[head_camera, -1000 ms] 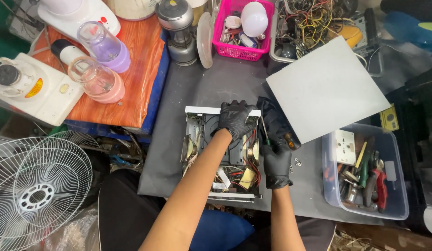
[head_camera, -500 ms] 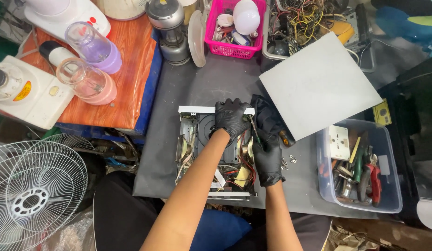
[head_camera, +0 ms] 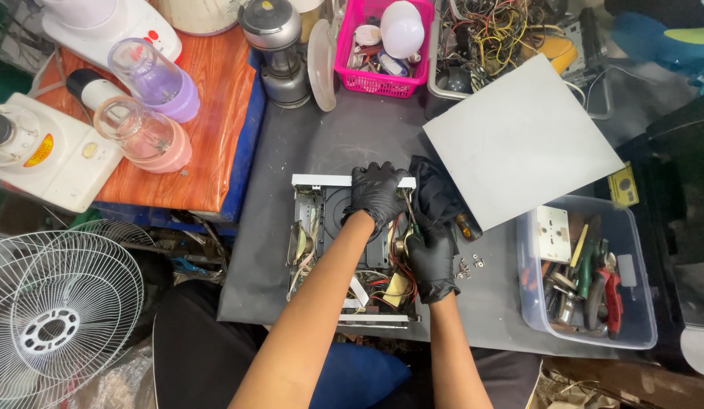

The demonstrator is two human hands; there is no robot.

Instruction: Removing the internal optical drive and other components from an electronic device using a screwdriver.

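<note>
My left hand (head_camera: 376,193) lay flat on the far end of the opened electronics chassis (head_camera: 322,242), black-gloved fingers spread over the round drive mechanism and closed on nothing. My right hand (head_camera: 431,257) sat at the chassis's right edge, nearer to me, its grip curled around a thin screwdriver (head_camera: 409,220) whose shaft pointed away from me, toward the far right corner of the case, just beside my left hand. The chassis stood open-topped on the grey desk (head_camera: 291,167) straight ahead of me, its long axis running from near to far, loose wiring and a yellow part showing at its near end. The tool tip therefore met the case between my two hands, with the right hand the nearer to that side wall; how deep the tip went I could not tell. A dark cloth (head_camera: 435,193) lay bunched just right of the case, and a few loose screws (head_camera: 469,264) sat on the desk beside my right hand. The flat grey cover panel (head_camera: 519,140) rested farther right, partly over a clear tool bin (head_camera: 587,280).
</note>
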